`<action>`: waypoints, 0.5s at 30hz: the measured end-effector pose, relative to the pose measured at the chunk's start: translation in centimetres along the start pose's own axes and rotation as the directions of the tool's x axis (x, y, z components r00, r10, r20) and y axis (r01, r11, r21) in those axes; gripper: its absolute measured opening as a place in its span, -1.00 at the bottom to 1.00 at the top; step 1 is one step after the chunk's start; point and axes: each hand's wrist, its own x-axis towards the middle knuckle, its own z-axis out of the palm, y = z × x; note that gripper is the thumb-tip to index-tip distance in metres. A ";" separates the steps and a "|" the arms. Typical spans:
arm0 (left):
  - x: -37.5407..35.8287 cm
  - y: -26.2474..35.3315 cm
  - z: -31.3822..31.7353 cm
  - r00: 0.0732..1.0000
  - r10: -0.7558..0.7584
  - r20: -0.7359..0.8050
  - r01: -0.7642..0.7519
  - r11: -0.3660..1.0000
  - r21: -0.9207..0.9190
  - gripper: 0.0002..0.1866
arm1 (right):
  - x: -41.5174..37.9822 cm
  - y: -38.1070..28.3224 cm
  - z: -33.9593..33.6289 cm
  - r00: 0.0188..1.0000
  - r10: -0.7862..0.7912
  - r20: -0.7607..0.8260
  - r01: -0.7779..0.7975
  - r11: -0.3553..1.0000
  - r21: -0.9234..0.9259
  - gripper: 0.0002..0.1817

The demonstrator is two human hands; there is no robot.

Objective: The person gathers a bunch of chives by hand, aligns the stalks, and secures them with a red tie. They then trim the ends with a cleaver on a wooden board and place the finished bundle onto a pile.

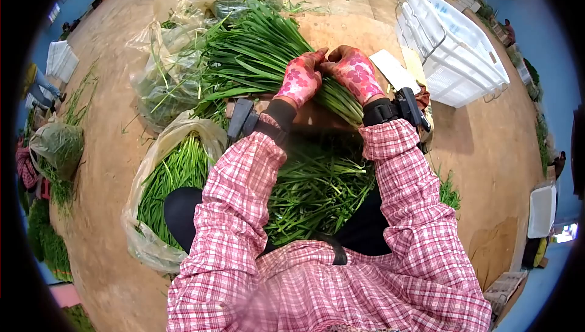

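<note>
A large bunch of garlic chives (259, 49) lies slantwise on a low wooden board (350, 30), leaf tips at the upper left, pale cut stems at the lower right. My left hand (301, 77), in a pink flowered glove, is closed over its near-left side. On its right side my right hand (353, 73), gloved alike, is closed too. The fingertips of both hands almost meet above the bunch; anything thin pinched between them is too small to make out. More loose chives (320, 195) lie in a heap below, between my legs.
An open plastic bag (131, 210) of chives stands at my left. Other clear bags (164, 82) lie beyond it. White crates (457, 52) stand at the right, near a white card (395, 71). A person's legs (44, 91) and bundled greens (58, 143) are at far left.
</note>
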 end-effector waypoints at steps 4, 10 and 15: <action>0.0 0.1 -0.1 0.994 0.077 -0.082 -0.065 0.988 0.137 -0.34 | 1.1 -0.2 0.5 0.998 -0.042 0.048 0.038 0.997 0.067 -0.69; -0.4 1.7 -0.6 0.997 -0.062 0.041 0.065 0.996 -0.059 -0.25 | 3.3 2.2 1.3 0.998 0.055 0.012 -0.056 0.979 0.194 -0.71; 0.3 -1.0 1.0 0.985 -0.165 -0.046 0.122 0.867 -0.483 -0.23 | 0.6 3.1 0.4 0.993 0.084 -0.087 -0.076 0.993 0.090 -0.73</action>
